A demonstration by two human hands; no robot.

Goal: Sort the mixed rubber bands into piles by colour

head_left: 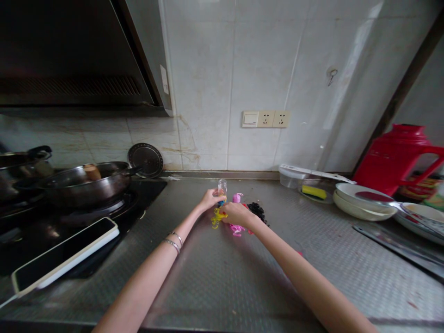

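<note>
My left hand (210,199) is closed around a small clear jar (222,186) in the middle of the metal counter. Something blue shows low in the jar. Just in front, my right hand (237,213) has its fingers drawn together beside a loose pile of yellow bands (216,219), which look like small rubber bands. Its fingertips are partly hidden, so what they pinch cannot be made out. Around my right hand lie pink bands (237,230), a round pink piece (237,198) and a heap of black bands (256,211). A few red bits show near them.
On the left, a phone-like slab (65,254) lies at the edge of the black stove, below a pan (86,182). To the right are a plastic tub (290,177), a yellow sponge (314,192), stacked bowls (360,211), a knife (391,245) and a red thermos (390,159).
</note>
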